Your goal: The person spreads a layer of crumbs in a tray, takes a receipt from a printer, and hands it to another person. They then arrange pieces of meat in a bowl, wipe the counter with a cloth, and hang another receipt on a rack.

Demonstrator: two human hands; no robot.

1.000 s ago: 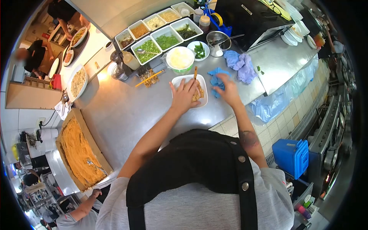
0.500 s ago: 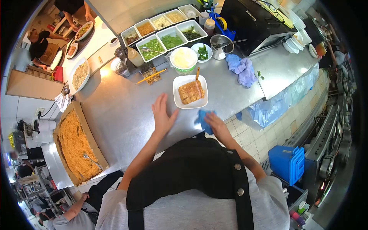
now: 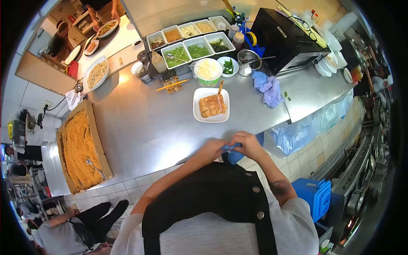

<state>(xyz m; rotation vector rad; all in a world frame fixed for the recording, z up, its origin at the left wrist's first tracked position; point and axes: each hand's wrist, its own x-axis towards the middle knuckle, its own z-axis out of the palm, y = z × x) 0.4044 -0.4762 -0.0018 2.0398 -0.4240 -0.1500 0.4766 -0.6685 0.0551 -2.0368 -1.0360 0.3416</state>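
Observation:
A blue cloth (image 3: 234,156) hangs between my two hands at the front edge of the steel counter (image 3: 144,127). My left hand (image 3: 213,150) pinches its left side, fingertips partly hidden. Close beside it, my right hand (image 3: 247,144) grips the cloth with bent fingers. Just beyond them on the counter stands a square white bowl (image 3: 198,114) with sliced, browned food (image 3: 212,106) in it and a small stick upright at its back.
Behind the bowl are a tub (image 3: 208,70), a bowl of green leaves (image 3: 228,66) and white trays (image 3: 176,56). A purple cloth (image 3: 271,91) lies right. A box of orange crumbs (image 3: 80,148) stands left. Other people (image 3: 63,231) are at lower left and beyond the counter.
My left hand has moved down and right from above the counter to the blue cloth and closed on it. My right hand, with the cloth, has drawn nearer my body. The view has shifted slightly.

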